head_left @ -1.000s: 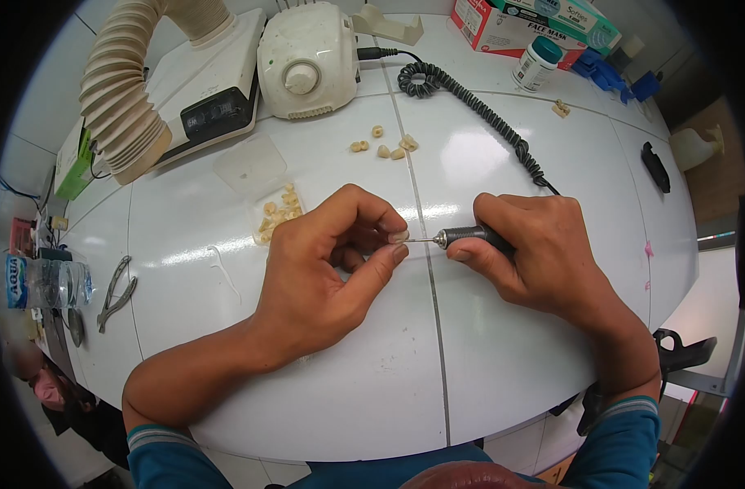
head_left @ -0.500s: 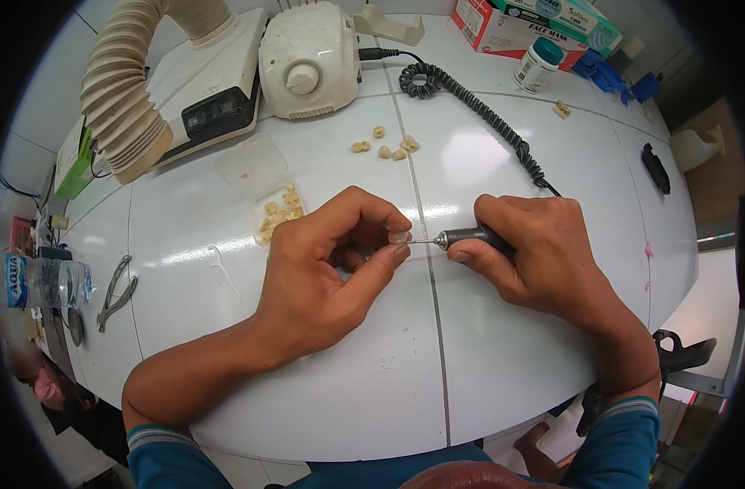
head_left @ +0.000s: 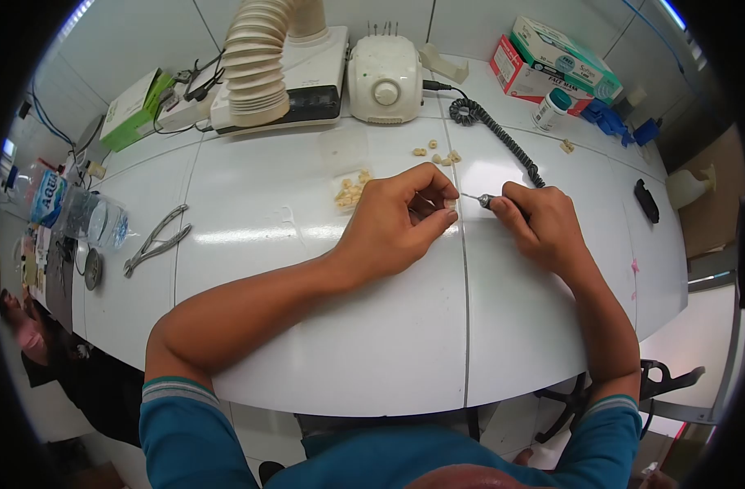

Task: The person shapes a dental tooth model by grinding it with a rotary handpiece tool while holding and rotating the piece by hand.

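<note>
My left hand (head_left: 389,216) pinches a small pale dental crown (head_left: 451,204) between thumb and fingertips; the fingers cover much of it. My right hand (head_left: 545,226) is wrapped round a dark rotary handpiece (head_left: 485,200), whose thin metal bur points left. The bur's tip is close beside the crown, and I cannot tell if they touch. Behind my left hand lies a clear plastic box (head_left: 337,207) with several tooth-coloured crowns in it. Several loose crowns (head_left: 438,158) lie on the white table farther back.
A handpiece control unit (head_left: 385,81) with a coiled cord (head_left: 511,140) stands at the back. Left of it is a ribbed suction hose (head_left: 257,73). Metal pliers (head_left: 156,240) and a water bottle (head_left: 75,204) lie left. Mask boxes (head_left: 552,73) and a white bottle (head_left: 550,110) stand back right.
The view has tilted up and shifted left, so the table's contents appear farther right. The bur, earlier at the crown, now appears drawn slightly away and angled. Both hands keep their holds.
</note>
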Motion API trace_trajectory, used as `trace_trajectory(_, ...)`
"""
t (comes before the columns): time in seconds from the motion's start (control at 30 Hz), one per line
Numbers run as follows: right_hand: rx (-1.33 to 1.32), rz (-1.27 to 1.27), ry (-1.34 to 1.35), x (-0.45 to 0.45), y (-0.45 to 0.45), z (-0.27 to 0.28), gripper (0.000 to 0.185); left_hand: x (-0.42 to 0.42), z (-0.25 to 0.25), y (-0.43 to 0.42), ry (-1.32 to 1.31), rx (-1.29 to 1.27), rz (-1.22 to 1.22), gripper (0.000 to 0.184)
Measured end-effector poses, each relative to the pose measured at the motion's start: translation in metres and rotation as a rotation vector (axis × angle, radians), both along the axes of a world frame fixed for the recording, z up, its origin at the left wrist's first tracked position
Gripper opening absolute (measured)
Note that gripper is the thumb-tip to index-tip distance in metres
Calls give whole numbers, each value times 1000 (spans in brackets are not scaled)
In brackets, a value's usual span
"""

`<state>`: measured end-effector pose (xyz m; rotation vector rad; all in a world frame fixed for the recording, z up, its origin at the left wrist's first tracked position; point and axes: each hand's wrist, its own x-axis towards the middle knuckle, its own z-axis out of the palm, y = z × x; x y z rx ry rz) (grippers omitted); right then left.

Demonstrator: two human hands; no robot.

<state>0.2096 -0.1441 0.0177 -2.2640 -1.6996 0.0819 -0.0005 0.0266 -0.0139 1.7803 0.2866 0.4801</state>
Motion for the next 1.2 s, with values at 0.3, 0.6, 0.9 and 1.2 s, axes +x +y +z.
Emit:
trace_trajectory(0.3,25,-305,95,8,23,-2,74,2,-9,1,-70,38,48,21)
trace_trajectory(0.6,10,-354,26,-2,26,-3,74,4,-17,1,-156,1,58,19)
trace_trajectory(0.9,425,-384,37,37,-26,22,76,3,-12,6,-12,-52,-7,21)
trace_trajectory(1.2,209,-114,110,-4,-22,29,64,-1,-3,2,66,-110,-37,20)
